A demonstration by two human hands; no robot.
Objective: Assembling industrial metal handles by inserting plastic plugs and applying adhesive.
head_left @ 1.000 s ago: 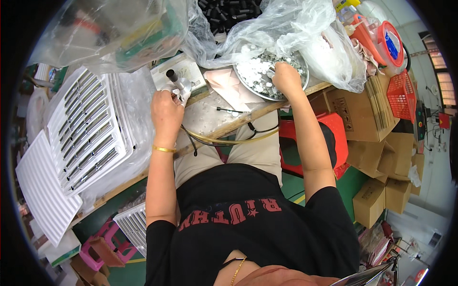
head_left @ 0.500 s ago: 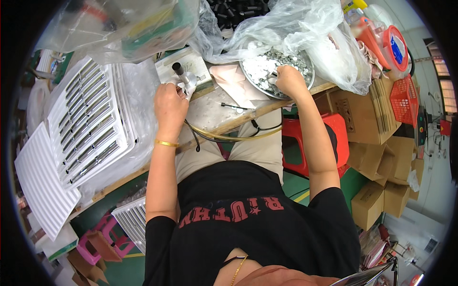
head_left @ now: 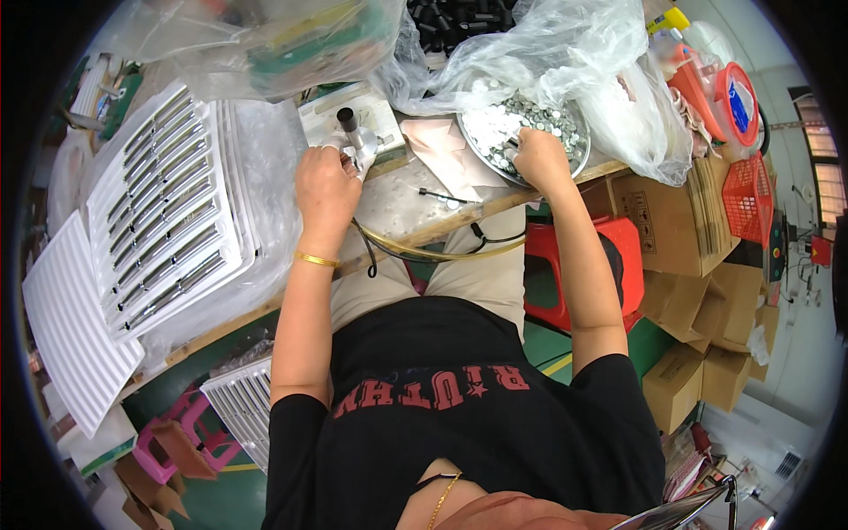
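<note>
My left hand [head_left: 329, 190] is at the fixture, its fingers curled in and pressed together beside the foot of an upright metal post [head_left: 354, 140] with a black tube-like top [head_left: 346, 118]. What those fingertips hold, if anything, is hidden. The post stands on a flat metal plate [head_left: 316, 122]. My right hand [head_left: 541, 159] is over a round metal dish [head_left: 584, 157] heaped with small silvery-white discs [head_left: 488, 128]. Its fingers are closed, with a small dark and shiny bit at their tips that is too small to name. A thin black-tipped rod [head_left: 449, 196] lies on the worktable between my hands.
White ribbed trays [head_left: 231, 190] bearing rows of chrome tubes [head_left: 168, 194] fill the table's left. Clear plastic bags [head_left: 548, 53] drape the back, near black parts [head_left: 459, 19]. A pinkish sheet [head_left: 437, 150] lies beside the dish. A cable [head_left: 415, 252] hangs along the front edge.
The whole view has shifted slightly, so the table's contents appear a little further right. My hands keep almost the same places, the left at the post and the right at the dish.
</note>
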